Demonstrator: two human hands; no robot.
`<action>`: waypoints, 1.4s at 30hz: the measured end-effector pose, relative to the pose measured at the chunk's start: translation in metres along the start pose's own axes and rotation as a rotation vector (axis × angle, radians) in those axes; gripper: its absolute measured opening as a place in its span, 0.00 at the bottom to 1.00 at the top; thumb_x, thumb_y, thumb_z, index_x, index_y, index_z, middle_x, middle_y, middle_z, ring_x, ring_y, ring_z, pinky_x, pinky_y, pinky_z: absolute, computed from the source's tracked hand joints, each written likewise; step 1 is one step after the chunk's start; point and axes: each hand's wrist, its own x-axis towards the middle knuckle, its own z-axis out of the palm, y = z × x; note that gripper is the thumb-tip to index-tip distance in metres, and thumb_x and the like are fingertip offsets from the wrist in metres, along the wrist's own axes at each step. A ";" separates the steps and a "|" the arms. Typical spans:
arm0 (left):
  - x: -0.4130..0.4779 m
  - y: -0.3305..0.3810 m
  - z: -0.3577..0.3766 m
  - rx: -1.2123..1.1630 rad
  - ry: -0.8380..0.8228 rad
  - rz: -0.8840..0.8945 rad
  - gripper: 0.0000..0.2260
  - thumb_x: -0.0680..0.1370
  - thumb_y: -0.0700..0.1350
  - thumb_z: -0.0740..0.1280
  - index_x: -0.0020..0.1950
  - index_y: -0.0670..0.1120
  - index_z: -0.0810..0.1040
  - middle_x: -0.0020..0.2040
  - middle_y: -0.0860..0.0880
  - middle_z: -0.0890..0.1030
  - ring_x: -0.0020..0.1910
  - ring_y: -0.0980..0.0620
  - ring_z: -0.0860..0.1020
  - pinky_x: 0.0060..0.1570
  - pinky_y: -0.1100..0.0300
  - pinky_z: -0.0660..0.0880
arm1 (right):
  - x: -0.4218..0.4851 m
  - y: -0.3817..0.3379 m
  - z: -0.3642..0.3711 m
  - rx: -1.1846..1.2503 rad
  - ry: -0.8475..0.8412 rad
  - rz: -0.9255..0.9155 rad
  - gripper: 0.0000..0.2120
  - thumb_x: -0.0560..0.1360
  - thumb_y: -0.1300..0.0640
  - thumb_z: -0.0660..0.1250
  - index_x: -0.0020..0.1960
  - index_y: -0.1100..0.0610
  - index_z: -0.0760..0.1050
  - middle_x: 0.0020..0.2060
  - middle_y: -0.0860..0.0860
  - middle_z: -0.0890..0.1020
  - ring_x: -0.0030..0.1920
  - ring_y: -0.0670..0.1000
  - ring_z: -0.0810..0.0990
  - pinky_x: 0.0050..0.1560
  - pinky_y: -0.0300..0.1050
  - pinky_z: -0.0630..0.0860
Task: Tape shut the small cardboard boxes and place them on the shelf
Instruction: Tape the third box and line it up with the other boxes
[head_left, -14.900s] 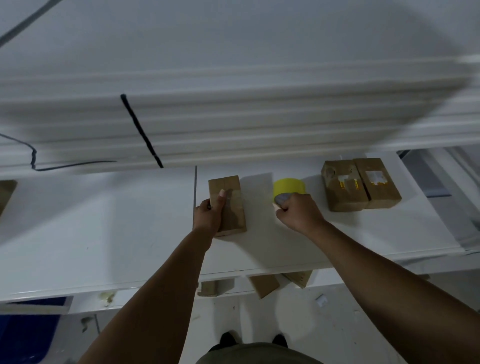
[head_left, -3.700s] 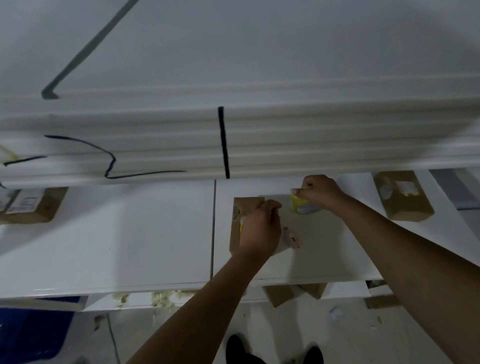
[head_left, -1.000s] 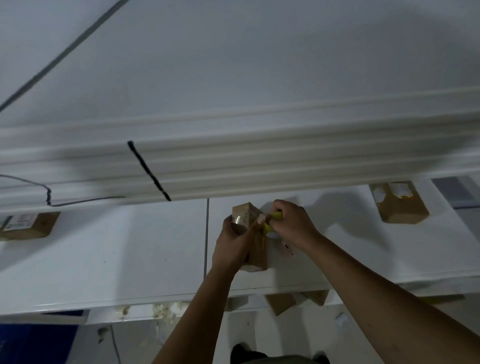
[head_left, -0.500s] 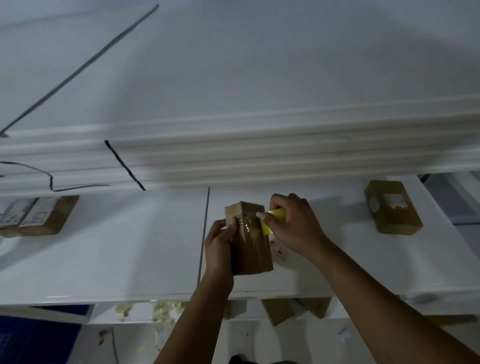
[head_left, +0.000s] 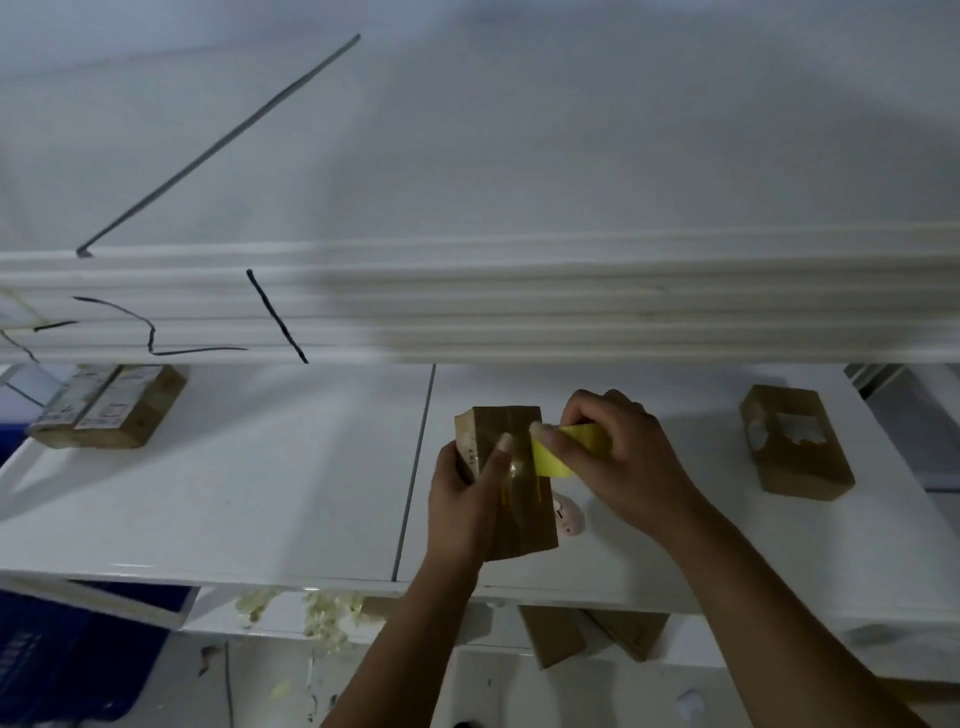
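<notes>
1. Above the white shelf (head_left: 260, 493), a left hand (head_left: 462, 499) grips a small cardboard box (head_left: 511, 483) by its left side, thumb laid across the top face.
2. Just right of that hand, the right hand (head_left: 618, 462) pinches a yellow tape roll (head_left: 566, 449) against the box's right edge.
3. Glossy tape (head_left: 522, 478) lies along the top face beside the thumb.
4. Well right of the right hand rests a second box (head_left: 795, 447); far left of the left hand, a labelled box (head_left: 109, 410).

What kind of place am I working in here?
Probably a stockroom or packing area: white shelving holding small cardboard boxes, more boxes stored underneath, a blue crate on the floor, and yellow tape in use.
</notes>
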 end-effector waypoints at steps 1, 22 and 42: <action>0.002 0.003 -0.007 -0.060 -0.018 -0.047 0.22 0.75 0.63 0.76 0.62 0.51 0.82 0.54 0.46 0.88 0.52 0.44 0.88 0.51 0.43 0.86 | 0.000 0.004 -0.010 0.136 -0.051 -0.024 0.19 0.77 0.34 0.64 0.46 0.49 0.76 0.41 0.47 0.77 0.46 0.47 0.76 0.45 0.44 0.69; 0.017 0.024 -0.056 -0.381 -0.381 -0.291 0.18 0.77 0.59 0.72 0.55 0.47 0.89 0.52 0.40 0.87 0.46 0.42 0.88 0.41 0.50 0.84 | 0.013 0.031 -0.029 -0.061 -0.070 0.135 0.16 0.70 0.36 0.70 0.40 0.49 0.81 0.34 0.45 0.82 0.40 0.45 0.80 0.39 0.42 0.73; 0.115 -0.079 -0.022 0.306 0.145 -0.144 0.31 0.76 0.69 0.70 0.67 0.46 0.81 0.49 0.50 0.86 0.46 0.52 0.85 0.41 0.59 0.79 | 0.016 0.138 0.073 -0.605 0.006 0.148 0.07 0.79 0.54 0.70 0.48 0.54 0.74 0.48 0.54 0.79 0.56 0.61 0.75 0.57 0.56 0.63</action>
